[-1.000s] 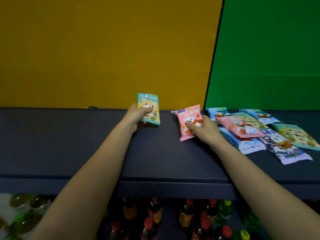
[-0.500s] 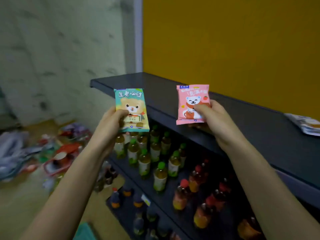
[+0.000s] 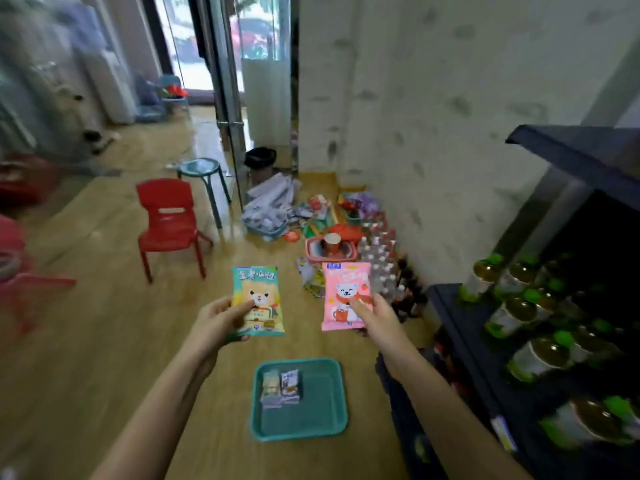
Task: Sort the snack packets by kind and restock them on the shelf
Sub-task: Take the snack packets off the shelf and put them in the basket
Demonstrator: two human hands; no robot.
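Note:
My left hand (image 3: 221, 318) pinches a teal and yellow bear snack packet (image 3: 258, 299) by its lower left edge. My right hand (image 3: 375, 318) pinches a pink bear snack packet (image 3: 344, 292) by its lower right. Both packets are held upright in the air above the wooden floor. Below them a teal tray (image 3: 327, 420) lies on the floor with two small packets (image 3: 281, 388) stacked in its near left corner. The dark shelf (image 3: 585, 157) stands at the right edge.
Rows of green-capped bottles (image 3: 519, 306) fill the lower shelf at right. A red chair (image 3: 168, 220) and a round stool (image 3: 202, 168) stand on the floor to the left. A heap of packets, bottles and a pink basin (image 3: 329, 247) lies against the wall.
The view has swung left and down, away from the shelf top towards the floor. Both hands lifted their packets off the shelf and carry them over the floor tray.

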